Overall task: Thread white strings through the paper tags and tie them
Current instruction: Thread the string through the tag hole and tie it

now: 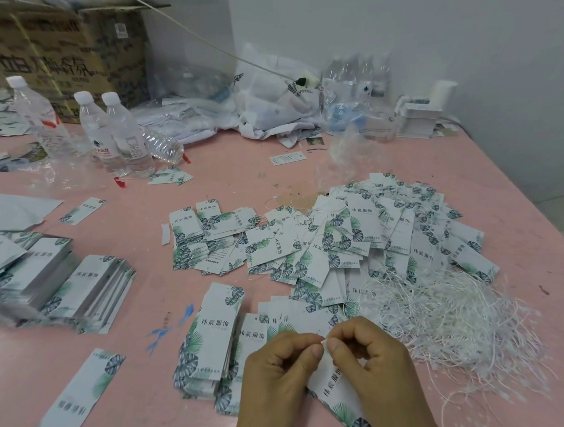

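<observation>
I see one white rectangular paper tag with green leaf print (339, 388) lying tilted at the near edge, its top corner pinched. A loose heap of thin white strings (449, 319) sprawls on the right. Behind it sits a scattered pile of strung tags (371, 238); neat unstrung stacks (210, 341) lie left.

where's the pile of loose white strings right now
In the head view, the strings lie heaped on the pink table, right of the hands and just in front of the big tag pile.

Pink table (230, 174), paper tags (338, 243), white strings (449, 319), bottles (114, 130)
</observation>
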Available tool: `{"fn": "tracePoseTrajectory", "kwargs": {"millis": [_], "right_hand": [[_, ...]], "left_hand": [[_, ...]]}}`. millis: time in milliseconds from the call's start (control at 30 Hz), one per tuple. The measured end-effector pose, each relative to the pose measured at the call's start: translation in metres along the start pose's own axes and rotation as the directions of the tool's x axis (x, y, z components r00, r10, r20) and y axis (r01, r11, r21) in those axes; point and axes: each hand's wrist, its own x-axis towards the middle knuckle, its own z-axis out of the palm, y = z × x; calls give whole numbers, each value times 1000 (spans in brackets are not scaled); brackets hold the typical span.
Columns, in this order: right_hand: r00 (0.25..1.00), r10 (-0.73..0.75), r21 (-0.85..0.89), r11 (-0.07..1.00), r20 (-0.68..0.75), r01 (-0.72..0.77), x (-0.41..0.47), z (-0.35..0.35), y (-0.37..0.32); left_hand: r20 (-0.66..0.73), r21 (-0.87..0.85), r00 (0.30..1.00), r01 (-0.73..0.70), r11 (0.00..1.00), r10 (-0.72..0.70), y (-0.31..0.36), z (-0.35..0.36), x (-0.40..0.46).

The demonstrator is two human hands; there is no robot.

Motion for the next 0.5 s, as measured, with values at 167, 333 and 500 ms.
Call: {"fn": "tracePoseTrajectory", "kwargs": {"millis": [167,333,500], "right_hand": [[999,-47,-23,999,26,47,2,-3,-1],[998,-37,-22,999,53,38,3,-5,-1],[976,103,85,989,190,-120,6,-13,1]], "left_hand": [[-6,-24,999,34,999,-34,0,1,1],[3,-45,998,60,997,-60,2,2,0],[12,-41,995,96,995,-95,7,4,-2]]}}
